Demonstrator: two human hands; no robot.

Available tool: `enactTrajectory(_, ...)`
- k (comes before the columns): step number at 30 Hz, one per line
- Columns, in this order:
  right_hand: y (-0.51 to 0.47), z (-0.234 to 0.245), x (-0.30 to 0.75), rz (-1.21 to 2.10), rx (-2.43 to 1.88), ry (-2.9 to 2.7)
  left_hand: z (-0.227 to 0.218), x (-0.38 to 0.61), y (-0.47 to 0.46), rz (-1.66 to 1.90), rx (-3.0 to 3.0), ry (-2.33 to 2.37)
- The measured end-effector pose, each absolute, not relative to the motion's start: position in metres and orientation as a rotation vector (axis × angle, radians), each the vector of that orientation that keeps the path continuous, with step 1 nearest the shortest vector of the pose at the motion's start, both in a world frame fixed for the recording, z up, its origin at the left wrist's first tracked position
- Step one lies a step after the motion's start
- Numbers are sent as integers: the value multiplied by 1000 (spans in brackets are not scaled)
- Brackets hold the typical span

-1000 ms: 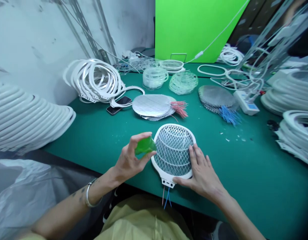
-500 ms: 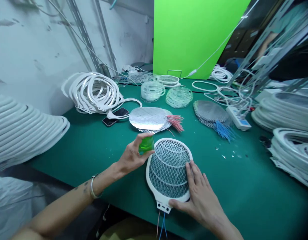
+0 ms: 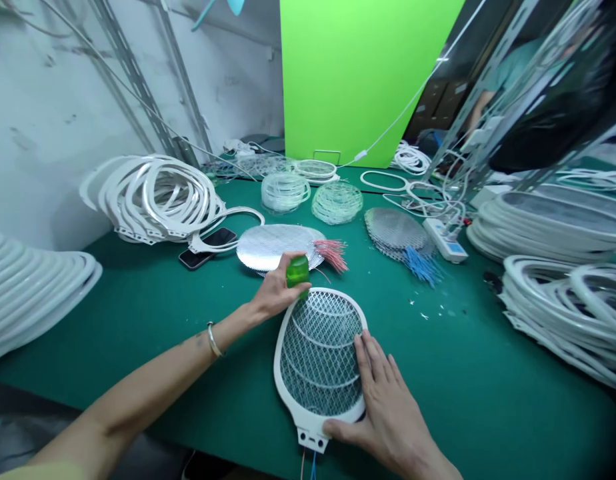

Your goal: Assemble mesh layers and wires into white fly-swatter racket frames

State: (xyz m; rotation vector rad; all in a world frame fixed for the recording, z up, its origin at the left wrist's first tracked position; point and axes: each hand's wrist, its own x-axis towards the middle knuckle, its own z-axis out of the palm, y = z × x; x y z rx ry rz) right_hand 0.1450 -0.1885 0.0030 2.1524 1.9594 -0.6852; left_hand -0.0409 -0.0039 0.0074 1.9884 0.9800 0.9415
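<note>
A white oval racket frame with wire mesh (image 3: pixel 315 353) lies flat on the green table (image 3: pixel 188 320) in front of me, with thin red and blue wires hanging from its lower tab. My left hand (image 3: pixel 275 293) is closed round a small green bottle (image 3: pixel 297 272), held at the top rim of the frame. My right hand (image 3: pixel 385 407) lies flat with fingers spread on the frame's right edge, thumb under the lower rim.
A mesh stack with red wires (image 3: pixel 278 245) and another with blue wires (image 3: pixel 398 233) lie beyond. White frame rings (image 3: pixel 153 193) are piled left and right (image 3: pixel 563 293). A phone (image 3: pixel 208 247), a power strip (image 3: pixel 445 243) and a green screen (image 3: pixel 363 73) are behind.
My left hand has carried the green bottle from the frame's left side up to its top rim. The view has tilted up; my right hand stays on the frame.
</note>
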Motion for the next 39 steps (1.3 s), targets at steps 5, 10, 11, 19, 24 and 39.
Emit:
enactTrajectory(5,-188,3,146,-718,2160,1949,6,-14,-8,1032,2190,769)
enactTrajectory(10,-186,10,145,-771,2158,1956,19,20,-14,1035,2106,676)
enactTrajectory(11,-186,12,144,-783,2160,1955,20,27,-14,1053,2106,632)
enactTrajectory(19,-183,16,144,-812,2118,1943,16,60,-13,836,1901,724)
enactTrajectory(24,-187,7,144,-714,2173,2030,8,66,-28,822,2126,522)
enactTrajectory(39,-171,-2,222,-790,2107,2473,40,-2,-116,842,2033,299)
